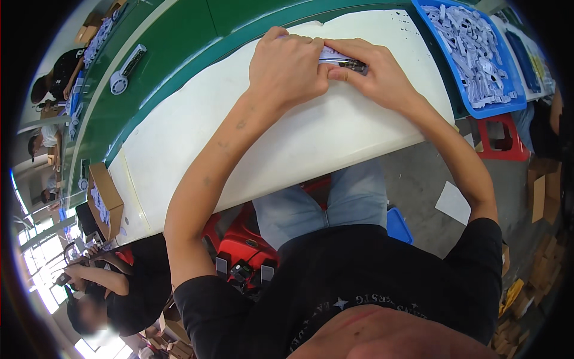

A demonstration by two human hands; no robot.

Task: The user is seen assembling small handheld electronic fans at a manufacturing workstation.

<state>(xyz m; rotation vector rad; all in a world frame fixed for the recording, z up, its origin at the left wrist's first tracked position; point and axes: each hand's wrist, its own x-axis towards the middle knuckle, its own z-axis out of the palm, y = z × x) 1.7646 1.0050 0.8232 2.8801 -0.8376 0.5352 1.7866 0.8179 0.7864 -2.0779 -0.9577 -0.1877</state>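
Note:
Over the far part of the white work surface (239, 119), my two hands hold a small, long pale-purple plastic casing (330, 55). Dark inner parts show along its right end. My left hand (288, 67) is closed over the casing's left portion and hides most of it. My right hand (373, 70) pinches the right end, with thumb on the near side and fingers on the far side. The two hands meet around the piece. What lies under my left palm is hidden.
A blue bin (478, 107) heaped with pale plastic parts stands at the far right, near a red stool (503, 137). On the green conveyor (179, 36) lies a round-headed pale device (122, 75). A cardboard box (107, 203) of parts sits left; a co-worker (131, 287) is beside it.

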